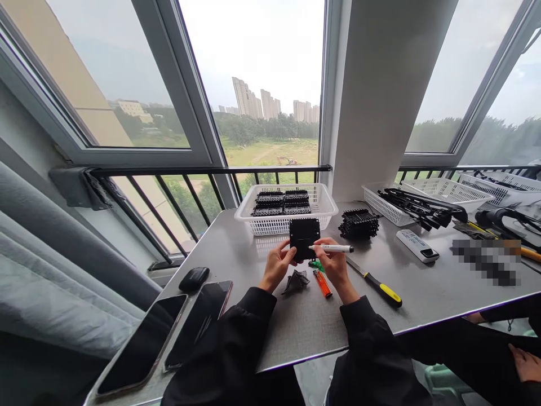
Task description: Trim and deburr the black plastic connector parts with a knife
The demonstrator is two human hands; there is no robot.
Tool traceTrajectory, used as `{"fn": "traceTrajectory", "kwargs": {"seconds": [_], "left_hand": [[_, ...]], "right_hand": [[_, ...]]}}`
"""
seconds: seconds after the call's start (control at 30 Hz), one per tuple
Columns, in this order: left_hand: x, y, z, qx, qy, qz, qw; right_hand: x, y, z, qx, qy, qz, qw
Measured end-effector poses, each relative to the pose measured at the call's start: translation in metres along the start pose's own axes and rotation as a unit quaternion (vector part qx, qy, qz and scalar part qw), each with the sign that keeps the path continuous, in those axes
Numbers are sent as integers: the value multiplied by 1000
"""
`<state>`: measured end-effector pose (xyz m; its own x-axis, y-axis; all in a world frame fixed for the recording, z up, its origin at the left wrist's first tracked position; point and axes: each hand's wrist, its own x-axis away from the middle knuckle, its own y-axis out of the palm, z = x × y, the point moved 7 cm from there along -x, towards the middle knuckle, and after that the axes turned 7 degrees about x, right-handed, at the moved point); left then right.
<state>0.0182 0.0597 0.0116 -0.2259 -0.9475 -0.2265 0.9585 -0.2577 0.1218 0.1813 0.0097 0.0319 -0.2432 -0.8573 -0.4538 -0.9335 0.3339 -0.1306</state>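
A square black plastic part (304,234) is held upright over the table by my left hand (277,264), thumb on its front face at the lower left. My right hand (333,266) grips a white marker (333,248) like a pen, its tip at the part's lower right face. Below the hands lie a crumpled dark scrap (296,282), an orange tool (322,283) and a small green item (316,265). Behind the part stands a white basket (274,226) with stacked black parts (281,203).
A black stack (359,224), a yellow-black handled tool (382,289) and a white device (417,246) lie to the right, beyond them baskets (386,208) with black pieces. Two phones (143,344) and a mouse (194,278) are left. Another person's hand (526,362) shows lower right.
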Motion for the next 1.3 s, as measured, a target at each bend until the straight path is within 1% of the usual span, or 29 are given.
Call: {"fn": "traceTrajectory", "kwargs": {"seconds": [0.1, 0.23, 0.47, 0.6, 0.67, 0.8, 0.87, 1.13, 1.3], "left_hand": [[0, 2, -2, 13, -13, -8, 1000], [1, 5, -2, 16, -16, -16, 1000], [3, 7, 0, 1, -13, -34, 999], [4, 8, -2, 20, -34, -46, 998], [4, 8, -3, 30, -44, -42, 998], [5, 8, -5, 31, -52, -27, 998], [5, 9, -5, 22, -48, -28, 998], [5, 14, -9, -15, -32, -57, 998], [6, 16, -6, -42, -16, -68, 997]], "right_hand": [[1, -4, -6, 22, -34, 28, 999], [2, -1, -6, 64, -73, 21, 995], [2, -1, -7, 81, -89, 8, 993], [3, 0, -7, 81, -93, 4, 992], [3, -2, -6, 73, -90, 15, 993], [2, -11, -7, 57, -80, 74, 992], [3, -14, -10, 63, -88, 92, 990], [5, -13, -18, 106, -126, 67, 984], [3, -13, -20, 117, -157, 71, 978]]}}
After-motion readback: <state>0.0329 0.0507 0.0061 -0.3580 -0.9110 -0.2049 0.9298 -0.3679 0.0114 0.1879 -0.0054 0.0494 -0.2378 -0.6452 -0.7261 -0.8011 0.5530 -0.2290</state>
